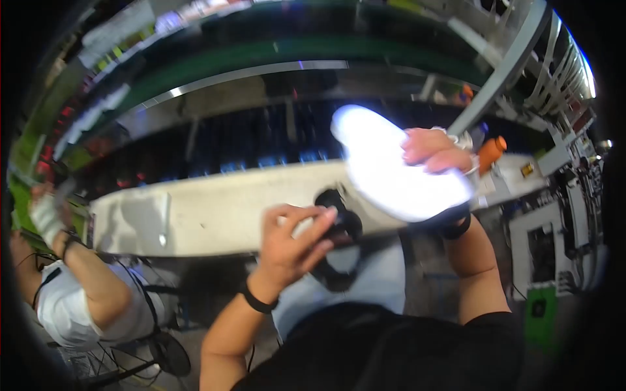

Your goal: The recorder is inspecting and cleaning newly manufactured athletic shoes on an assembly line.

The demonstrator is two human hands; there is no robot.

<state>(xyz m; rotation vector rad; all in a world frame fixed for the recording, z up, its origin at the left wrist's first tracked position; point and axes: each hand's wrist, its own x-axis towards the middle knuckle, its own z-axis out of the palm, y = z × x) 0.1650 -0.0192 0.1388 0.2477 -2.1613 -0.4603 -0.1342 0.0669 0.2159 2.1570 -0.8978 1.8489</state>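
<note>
On the right, my right hand (440,151) is closed on the edge of a glowing white panel (398,173) with rounded ends. Its glare washes out the surface detail. My left hand (291,244) is above the near edge of the pale worktop (215,195), fingers bent and spread apart. Its fingertips overlap a black part with two rounded ends (347,225); I cannot tell whether they touch it. A black band circles each wrist.
An orange bottle (493,151) stands beyond my right hand. At the left, another person in a white top (88,306) sits, with a wrapped hand (49,215) raised. A dark conveyor-like strip (215,140) runs behind the worktop. A grey post (505,65) slants at the right.
</note>
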